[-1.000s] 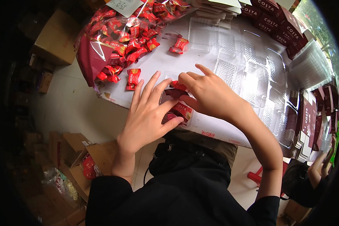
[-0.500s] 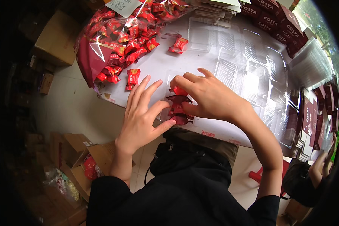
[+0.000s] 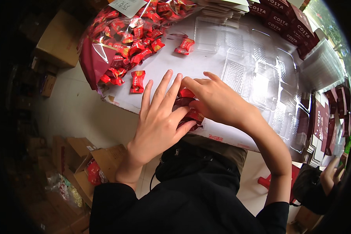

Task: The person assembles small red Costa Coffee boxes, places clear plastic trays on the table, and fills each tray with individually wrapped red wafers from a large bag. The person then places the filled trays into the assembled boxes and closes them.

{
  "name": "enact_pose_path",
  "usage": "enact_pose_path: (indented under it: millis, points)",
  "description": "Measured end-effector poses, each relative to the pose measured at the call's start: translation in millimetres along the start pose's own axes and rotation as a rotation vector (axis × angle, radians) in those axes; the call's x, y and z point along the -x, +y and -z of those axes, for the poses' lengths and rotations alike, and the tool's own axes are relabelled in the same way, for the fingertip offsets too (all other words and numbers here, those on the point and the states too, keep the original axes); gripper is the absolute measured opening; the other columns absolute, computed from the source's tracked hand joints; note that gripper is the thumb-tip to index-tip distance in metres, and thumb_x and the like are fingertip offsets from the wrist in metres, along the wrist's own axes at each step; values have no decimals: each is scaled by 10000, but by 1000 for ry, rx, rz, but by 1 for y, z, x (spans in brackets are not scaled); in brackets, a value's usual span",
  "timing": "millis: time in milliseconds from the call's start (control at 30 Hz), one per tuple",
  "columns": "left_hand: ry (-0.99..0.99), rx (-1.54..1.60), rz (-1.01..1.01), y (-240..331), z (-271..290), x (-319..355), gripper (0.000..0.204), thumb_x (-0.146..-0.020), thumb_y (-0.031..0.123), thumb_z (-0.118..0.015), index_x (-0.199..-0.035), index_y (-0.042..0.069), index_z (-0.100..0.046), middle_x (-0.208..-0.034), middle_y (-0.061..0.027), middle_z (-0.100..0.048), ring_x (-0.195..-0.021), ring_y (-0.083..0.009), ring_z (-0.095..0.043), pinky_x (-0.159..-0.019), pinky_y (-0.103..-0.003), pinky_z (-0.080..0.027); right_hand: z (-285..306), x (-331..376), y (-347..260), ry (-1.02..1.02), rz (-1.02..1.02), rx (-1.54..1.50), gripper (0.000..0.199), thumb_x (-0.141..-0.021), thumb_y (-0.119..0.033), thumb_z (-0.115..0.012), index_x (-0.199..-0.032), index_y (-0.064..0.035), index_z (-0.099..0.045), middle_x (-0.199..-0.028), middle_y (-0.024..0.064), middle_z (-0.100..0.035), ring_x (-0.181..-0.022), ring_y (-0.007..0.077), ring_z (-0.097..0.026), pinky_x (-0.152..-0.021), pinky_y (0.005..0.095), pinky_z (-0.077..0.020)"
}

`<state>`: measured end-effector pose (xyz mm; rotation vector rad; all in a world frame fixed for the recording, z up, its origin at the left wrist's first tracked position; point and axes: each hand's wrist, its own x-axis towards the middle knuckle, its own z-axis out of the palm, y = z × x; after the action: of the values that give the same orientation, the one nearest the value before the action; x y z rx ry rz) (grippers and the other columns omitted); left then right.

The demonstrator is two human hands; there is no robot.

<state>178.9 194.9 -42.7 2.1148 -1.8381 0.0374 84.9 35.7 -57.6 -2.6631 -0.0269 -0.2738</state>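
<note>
Since a second ago the left hand (image 3: 160,117) has slid a little left, fingers spread flat over the sweets (image 3: 189,104) at the table's (image 3: 171,64) near edge. The right hand (image 3: 218,102) pinches one from the right. A loose sweet (image 3: 137,81) lies just left, near the bag (image 3: 121,35)

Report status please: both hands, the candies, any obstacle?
Left hand flat over red wrapped candies. Right hand pinching them. Loose candy beside; nothing blocking.
</note>
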Motion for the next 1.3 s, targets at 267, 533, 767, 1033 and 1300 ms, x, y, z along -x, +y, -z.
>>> enact_pose_path:
  millis: [267,533,767,1033,1300]
  points:
    - [-76,8,-87,-15,8,-13,268,-613,244,-750,-865,158,-721,-1406,-100,-361,-1333,-340,-239,-1048,-532,-213,-3,1,2,57,14,54,281,-696,-23,-622,-952,-15,-507,-823,123,-597,-828,307,-616,-948,485,-395]
    - [-264,155,-196,-40,6,-25,247,-672,312,-719,-851,143,-713,-1431,-116,-304,-1348,-348,-190,-1060,-524,-192,-9,5,-1,92,8,138,343,-693,-47,-637,-1004,-12,-497,-872,117,-595,-849,273,-615,-949,483,-391]
    - [-285,82,-205,-39,5,-22,345,-708,417,-677,-900,132,-705,-1434,-134,-293,-1349,-352,-187,-1062,-543,-163,-10,5,-16,99,-37,325,281,-763,-114,-583,-1012,-15,-497,-856,87,-587,-828,247,-611,-977,541,-341]
    - [-206,5,-67,-26,12,4,513,-673,568,-654,-897,108,-687,-1442,-156,-276,-1351,-391,-154,-1057,-572,-132,-5,9,-17,110,-50,234,215,-772,-107,-574,-961,-31,-504,-823,85,-570,-801,254,-601,-966,510,-359]
    - [-18,272,67,-26,-15,23,591,-689,520,-677,-1024,60,-520,-1381,-176,-334,-1316,-380,-250,-1052,-529,-202,22,24,-25,-180,-109,114,460,-791,-156,-589,-1217,-32,-472,-1013,101,-555,-980,260,-565,-1057,470,-269]
